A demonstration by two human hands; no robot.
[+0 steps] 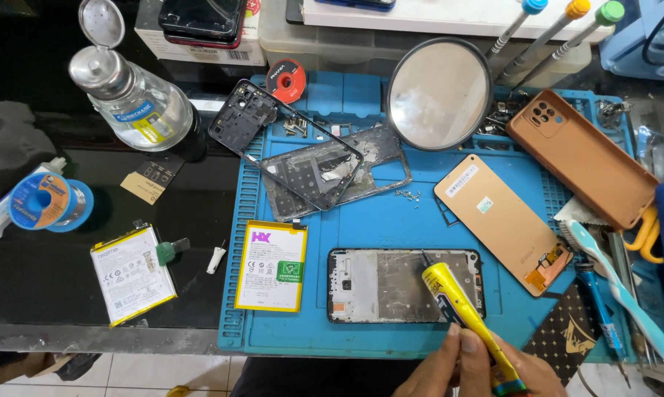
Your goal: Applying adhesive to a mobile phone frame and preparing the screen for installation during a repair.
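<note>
Yellow glue tube (460,309) pinched in both hands (486,367), nozzle on the opened phone frame (405,285); battery (271,266) not yet fitted.

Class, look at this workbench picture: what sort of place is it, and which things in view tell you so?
Most likely a phone repair bench. An opened phone lies on a blue work mat, two loose batteries sit nearby, and a hand holds a yellow glue tube with its tip over the phone.
</note>
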